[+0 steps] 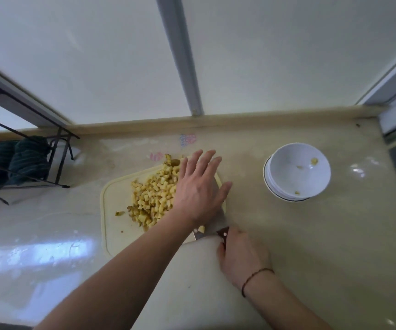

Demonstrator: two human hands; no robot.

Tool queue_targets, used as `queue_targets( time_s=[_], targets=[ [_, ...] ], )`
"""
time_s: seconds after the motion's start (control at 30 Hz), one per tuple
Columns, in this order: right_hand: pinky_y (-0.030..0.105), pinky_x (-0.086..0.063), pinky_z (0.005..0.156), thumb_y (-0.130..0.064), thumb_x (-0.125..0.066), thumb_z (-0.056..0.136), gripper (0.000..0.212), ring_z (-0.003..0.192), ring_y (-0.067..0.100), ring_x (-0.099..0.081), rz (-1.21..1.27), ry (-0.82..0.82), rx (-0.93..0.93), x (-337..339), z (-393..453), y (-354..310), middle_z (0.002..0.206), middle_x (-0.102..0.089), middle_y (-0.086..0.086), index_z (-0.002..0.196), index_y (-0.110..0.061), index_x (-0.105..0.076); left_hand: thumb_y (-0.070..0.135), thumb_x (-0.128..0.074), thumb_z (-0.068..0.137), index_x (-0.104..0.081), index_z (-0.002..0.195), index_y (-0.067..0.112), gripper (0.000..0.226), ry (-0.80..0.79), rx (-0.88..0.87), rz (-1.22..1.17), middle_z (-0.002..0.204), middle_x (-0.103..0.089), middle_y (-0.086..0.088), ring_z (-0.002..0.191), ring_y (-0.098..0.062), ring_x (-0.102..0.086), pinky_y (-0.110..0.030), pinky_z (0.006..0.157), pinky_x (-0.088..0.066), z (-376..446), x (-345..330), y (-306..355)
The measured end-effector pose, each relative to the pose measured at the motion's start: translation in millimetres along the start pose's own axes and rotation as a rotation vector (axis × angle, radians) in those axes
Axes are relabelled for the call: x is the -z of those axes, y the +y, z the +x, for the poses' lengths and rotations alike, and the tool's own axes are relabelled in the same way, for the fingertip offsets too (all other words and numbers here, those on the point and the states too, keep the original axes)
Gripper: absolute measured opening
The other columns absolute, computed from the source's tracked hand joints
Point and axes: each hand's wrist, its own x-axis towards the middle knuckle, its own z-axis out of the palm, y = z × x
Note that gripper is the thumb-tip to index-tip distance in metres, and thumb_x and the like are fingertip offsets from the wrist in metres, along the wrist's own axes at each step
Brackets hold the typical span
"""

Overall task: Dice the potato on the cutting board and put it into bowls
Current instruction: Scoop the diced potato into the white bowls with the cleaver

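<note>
Dicing stage complete, transfer barely begun. The potato [155, 195] lies as a heap of small cubes on the board [113, 210], which sits mid-counter [311, 234], nearer the back edge than the front. The heap covers the board's right half and runs lengthwise from the board's front edge toward its far right corner; single cubes point no common way. A few darker scraps lie at the heap's front and far ends.

The left hand [198, 186] reaches across with fingers straight and spread, flat over the heap's right side and above the knife [212, 225], grasping nothing; it appears ready to sweep cubes onto the blade. The right hand [242, 254] is clenched round the knife handle at the board's front right corner. The blade lies nearly flat, its long axis pointing away from the person toward the back edge, mostly hidden under the left hand.

The bowls [298, 172], a nested white stack, stand well apart to the right of the board. The top bowl holds only a few bits, so nearly all the potato remains to be moved.
</note>
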Motion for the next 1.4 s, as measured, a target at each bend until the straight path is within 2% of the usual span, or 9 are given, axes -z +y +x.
queue_targets(
  time_s=[0.37, 0.43, 0.5, 0.57, 0.7, 0.83, 0.93, 1.2, 1.4],
  targets=[
    [0.033, -0.048, 0.078, -0.058, -0.038, 0.097, 0.047, 0.102, 0.022, -0.065, -0.047, 0.047, 0.095, 9.9, -12.3, 18.9, 0.115, -0.063, 0.002, 0.122, -0.019, -0.045, 0.067, -0.074, 0.08, -0.021, 0.161, 0.019, 0.109, -0.172, -0.277, -0.204, 0.166, -0.028, -0.001, 0.152, -0.022, -0.023, -0.046, 0.127, -0.011, 46.6, -5.1, 86.9],
    [0.033, -0.05, 0.061, -0.058, -0.039, 0.095, 0.041, 0.077, 0.023, -0.068, 0.011, 0.272, 0.137, 21.4, -21.2, 37.5, 0.09, -0.067, 0.001, 0.103, -0.021, -0.054, 0.065, -0.078, 0.077, -0.017, 0.162, 0.019, 0.115, -0.189, -0.261, -0.24, 0.164, -0.031, -0.002, 0.15, -0.023, -0.025, -0.046, 0.127, -0.014, 49.2, -8.3, 81.8],
    [0.032, -0.044, 0.045, -0.051, -0.049, 0.088, 0.034, 0.052, 0.025, -0.059, 0.118, 0.693, 0.168, 44.7, -28.9, 65.5, 0.062, -0.06, -0.001, 0.082, -0.02, -0.061, 0.062, -0.084, 0.073, -0.015, 0.162, 0.017, 0.121, -0.198, -0.227, -0.311, 0.162, -0.035, -0.004, 0.148, -0.026, -0.03, -0.044, 0.125, -0.021, 48.4, -13.5, 69.7],
    [0.036, -0.048, 0.057, -0.045, -0.059, 0.083, 0.031, 0.066, 0.025, -0.059, 0.206, 0.923, 0.2, 70.9, -21.8, 96.4, 0.073, -0.061, 0.0, 0.088, -0.015, -0.064, 0.058, -0.088, 0.069, -0.009, 0.162, 0.015, 0.13, -0.23, -0.187, -0.349, 0.163, -0.034, -0.004, 0.148, -0.026, -0.032, -0.041, 0.124, -0.024, 44.3, -20.7, 62.2],
    [0.04, -0.039, 0.102, -0.068, -0.062, 0.064, 0.09, 0.122, 0.035, -0.043, 0.146, 0.704, 0.147, 111.9, 24.1, 126.6, 0.133, -0.048, 0.011, 0.135, -0.016, -0.042, 0.055, -0.089, 0.069, 0.004, 0.162, 0.02, 0.136, -0.271, -0.149, -0.375, 0.164, -0.031, 0.003, 0.149, -0.023, -0.03, -0.041, 0.124, -0.025, 37.7, -33.7, 70.2],
    [0.047, -0.036, 0.108, -0.067, -0.075, 0.054, 0.121, 0.137, 0.032, -0.023, 0.041, 0.462, 0.108, 123.0, 49.5, 121.8, 0.152, -0.024, 0.007, 0.149, -0.031, -0.01, 0.055, -0.087, 0.068, 0.002, 0.162, 0.024, 0.133, -0.216, -0.118, -0.447, 0.161, -0.035, 0.004, 0.148, -0.023, -0.035, -0.046, 0.121, -0.031, 38.7, -41.7, 76.6],
    [0.045, -0.038, 0.106, -0.06, -0.078, 0.057, 0.122, 0.137, 0.03, -0.023, -0.01, 0.402, 0.141, 122.3, 54.1, 120.5, 0.152, -0.019, 0.004, 0.149, -0.036, -0.003, 0.045, -0.092, 0.068, 0.0, 0.162, 0.021, 0.134, -0.209, -0.1, -0.447, 0.162, -0.033, 0.004, 0.149, -0.021, -0.033, -0.039, 0.122, -0.029, 39.7, -42.0, 80.6],
    [0.037, -0.035, 0.105, -0.052, -0.08, 0.053, 0.115, 0.128, 0.029, -0.033, 0.235, 0.528, 0.209, 131.7, 41.8, 122.2, 0.142, -0.035, 0.005, 0.147, -0.031, -0.017, 0.043, -0.094, 0.068, -0.003, 0.163, 0.019, 0.134, -0.221, -0.052, -0.501, 0.161, -0.035, 0.001, 0.148, -0.015, -0.028, -0.025, 0.118, -0.022, 45.1, -42.4, 86.9],
    [0.032, -0.03, 0.096, -0.041, -0.09, 0.052, 0.12, 0.124, 0.025, -0.033, 0.29, 0.548, 0.06, 108.1, -21.4, 152.2, 0.142, -0.032, 0.002, 0.148, -0.029, -0.018, 0.056, -0.091, 0.066, -0.006, 0.163, 0.019, 0.133, -0.203, -0.174, -0.421, 0.163, -0.031, -0.002, 0.148, -0.022, -0.03, -0.042, 0.122, -0.027, 52.2, -40.8, 94.8]
  ],
)
